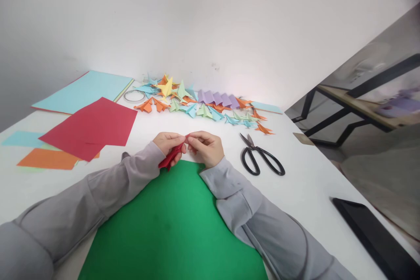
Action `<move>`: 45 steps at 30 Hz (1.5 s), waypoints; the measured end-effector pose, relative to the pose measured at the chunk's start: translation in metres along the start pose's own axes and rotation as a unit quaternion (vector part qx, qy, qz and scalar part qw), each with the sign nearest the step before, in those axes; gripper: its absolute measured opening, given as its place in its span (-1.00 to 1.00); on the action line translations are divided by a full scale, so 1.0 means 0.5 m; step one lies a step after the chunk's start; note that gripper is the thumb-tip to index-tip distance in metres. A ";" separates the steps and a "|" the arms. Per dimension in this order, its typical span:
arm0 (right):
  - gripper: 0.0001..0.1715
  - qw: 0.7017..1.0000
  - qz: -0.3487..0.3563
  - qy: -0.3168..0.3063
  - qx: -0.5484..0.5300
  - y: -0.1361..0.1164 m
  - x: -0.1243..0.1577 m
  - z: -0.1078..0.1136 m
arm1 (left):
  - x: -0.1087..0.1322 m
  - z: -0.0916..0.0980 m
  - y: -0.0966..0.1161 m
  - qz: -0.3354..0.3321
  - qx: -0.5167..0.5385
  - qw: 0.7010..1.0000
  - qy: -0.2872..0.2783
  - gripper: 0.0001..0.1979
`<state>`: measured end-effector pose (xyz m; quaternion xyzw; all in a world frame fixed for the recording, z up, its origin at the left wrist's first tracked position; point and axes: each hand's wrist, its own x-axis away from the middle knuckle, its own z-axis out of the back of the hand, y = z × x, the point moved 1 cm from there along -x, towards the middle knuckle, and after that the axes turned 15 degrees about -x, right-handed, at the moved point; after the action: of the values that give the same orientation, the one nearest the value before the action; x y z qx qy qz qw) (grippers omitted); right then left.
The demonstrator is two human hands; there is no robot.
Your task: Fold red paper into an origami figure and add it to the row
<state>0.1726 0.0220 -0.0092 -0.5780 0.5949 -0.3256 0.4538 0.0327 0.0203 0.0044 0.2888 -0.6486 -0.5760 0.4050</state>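
Note:
My left hand (168,142) and my right hand (206,146) meet at the middle of the white table (311,183), both pinched on a small folded red paper piece (170,156). The piece hangs down from my left fingers over the far edge of a large green paper sheet (173,227) that lies under my forearms. Grey sleeves cover both arms to the wrists.
Black scissors (260,157) lie just right of my right hand. A red sheet (92,127), orange and blue sheets lie at left. A pile of folded paper figures (200,103) and a tape roll (134,95) sit by the wall. A black flat object (374,236) lies at front right.

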 end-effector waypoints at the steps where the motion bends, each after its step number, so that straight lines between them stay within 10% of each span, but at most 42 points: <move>1: -0.79 1.000 0.007 0.001 0.001 0.000 -0.001 0.001 | 0.000 0.000 0.000 -0.002 -0.007 1.000 0.003 -0.62; 18: -0.82 0.999 -0.025 0.027 -0.024 0.001 -0.005 0.007 | 0.005 -0.025 -0.003 -0.111 -0.057 0.969 0.215 -0.64; 45: -0.88 0.997 -0.030 0.016 -0.063 0.003 -0.008 0.005 | 0.003 -0.018 -0.006 -0.084 -0.038 0.977 0.193 -0.67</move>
<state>0.1743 0.0264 -0.0108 -0.6176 0.6039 -0.3103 0.3970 0.0393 0.0138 0.0021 0.4323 -0.5094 -0.5659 0.4831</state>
